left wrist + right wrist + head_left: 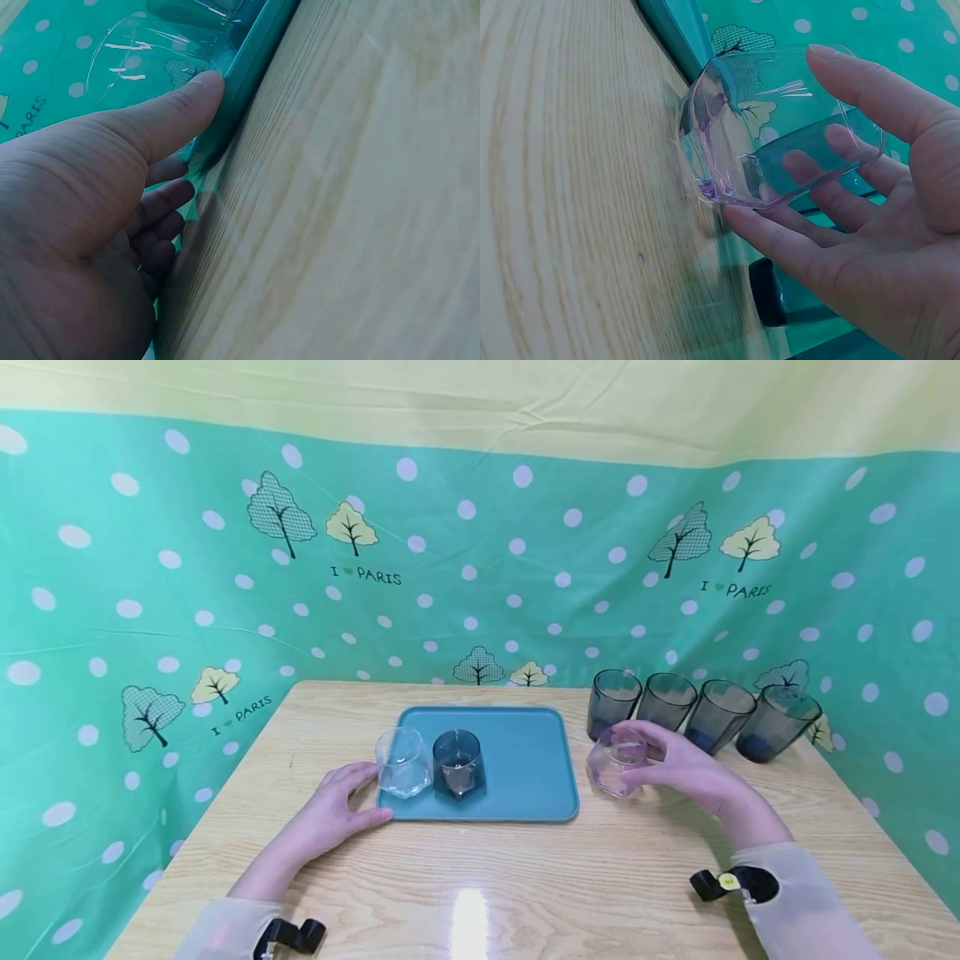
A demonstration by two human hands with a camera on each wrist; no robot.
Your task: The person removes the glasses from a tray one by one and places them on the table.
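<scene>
My right hand (678,768) holds a clear, purple-tinted faceted glass (611,772) just to the right of the blue tray (525,764). In the right wrist view, the thumb lies along one side of this tinted glass (739,142) and the fingers along the other, its base close to the table. A clear glass (403,768) and a smoky dark glass (457,764) stand side by side on the tray's left part. My left hand (333,810) rests at the tray's left front corner, fingers loosely bent, holding nothing. Its thumb touches the tray rim (244,90) in the left wrist view.
Several tall dark tumblers (615,702) stand in a row at the back right, behind my right hand. Wooden table surface (570,877) stretches in front of the tray. A green dotted cloth (480,568) hangs behind the table and at its sides.
</scene>
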